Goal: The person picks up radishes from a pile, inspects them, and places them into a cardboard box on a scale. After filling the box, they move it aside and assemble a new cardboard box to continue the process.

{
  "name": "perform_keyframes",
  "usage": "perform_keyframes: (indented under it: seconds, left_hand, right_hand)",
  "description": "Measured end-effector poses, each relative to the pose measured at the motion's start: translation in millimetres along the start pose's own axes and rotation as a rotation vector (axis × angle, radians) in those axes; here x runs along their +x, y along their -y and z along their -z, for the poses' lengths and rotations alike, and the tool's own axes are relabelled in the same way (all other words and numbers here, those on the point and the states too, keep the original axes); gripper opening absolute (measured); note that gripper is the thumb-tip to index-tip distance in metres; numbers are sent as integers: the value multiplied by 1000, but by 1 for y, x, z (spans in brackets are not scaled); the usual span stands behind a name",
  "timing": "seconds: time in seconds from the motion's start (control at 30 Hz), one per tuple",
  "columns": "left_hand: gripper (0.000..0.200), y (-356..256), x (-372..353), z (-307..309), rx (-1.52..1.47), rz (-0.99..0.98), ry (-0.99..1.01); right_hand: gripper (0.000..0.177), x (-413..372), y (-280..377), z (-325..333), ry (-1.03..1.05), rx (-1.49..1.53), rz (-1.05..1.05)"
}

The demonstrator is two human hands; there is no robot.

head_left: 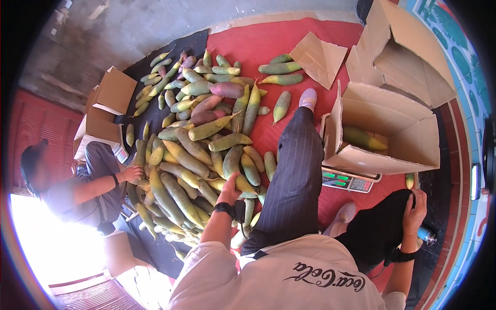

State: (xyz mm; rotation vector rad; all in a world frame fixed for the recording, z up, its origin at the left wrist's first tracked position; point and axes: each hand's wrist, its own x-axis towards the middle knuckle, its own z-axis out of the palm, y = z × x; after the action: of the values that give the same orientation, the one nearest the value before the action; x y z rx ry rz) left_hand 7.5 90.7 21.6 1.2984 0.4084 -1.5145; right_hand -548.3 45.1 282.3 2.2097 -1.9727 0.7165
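My left hand (pixel 228 192) reaches into the near side of a big heap of radishes (pixel 178 199), its fingers curled round the end of a green radish (pixel 243 183). My right hand (pixel 415 213) is on my right knee with nothing in it, its fingers stretched over the dark trouser cloth. To the right of my left leg an open cardboard box (pixel 385 160) stands on a digital scale (pixel 356 182) with lit green figures. Inside that box lies a green radish (pixel 365 139).
Another person (pixel 77 181) sits left of the heap, one hand (pixel 132 174) on the radishes. Cardboard boxes (pixel 114 92) stand behind them. An empty open carton (pixel 408 57) and a loose cardboard piece (pixel 319 59) lie at the back right on the red mat (pixel 248 41).
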Motion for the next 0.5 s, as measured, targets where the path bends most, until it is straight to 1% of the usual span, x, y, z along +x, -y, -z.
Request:
perform_keyframes:
  seconds: [0.13, 0.2, 0.23, 0.33, 0.37, 0.43, 0.47, 0.5]
  left_hand:
    - [33, -3, -19, 7, 5, -10, 19]
    - [34, -7, -37, 8, 43, -8, -27]
    - [35, -9, -43, 12, 31, -3, 12]
    - [41, -17, -71, 27, 67, 11, -19]
    - [42, -16, -87, 26, 97, -39, 8]
    - [42, -14, -113, 22, 68, -68, 23]
    - [41, -11, -120, 23, 35, -91, 36]
    - [45, -10, -118, 32, 15, -101, 53]
  right_hand:
    - [15, -1, 0, 3, -1, 2, -3]
    - [16, -2, -1, 4, -1, -4, 0]
    - [16, -2, -1, 4, 5, -10, 5]
    - [16, -2, 1, 5, 11, -8, -11]
    - [16, -2, 1, 5, 6, -5, -14]
    - [16, -2, 1, 6, 5, 8, 4]
    - [16, -2, 0, 5, 1, 9, 2]
    - [17, -2, -1, 5, -1, 21, 2]
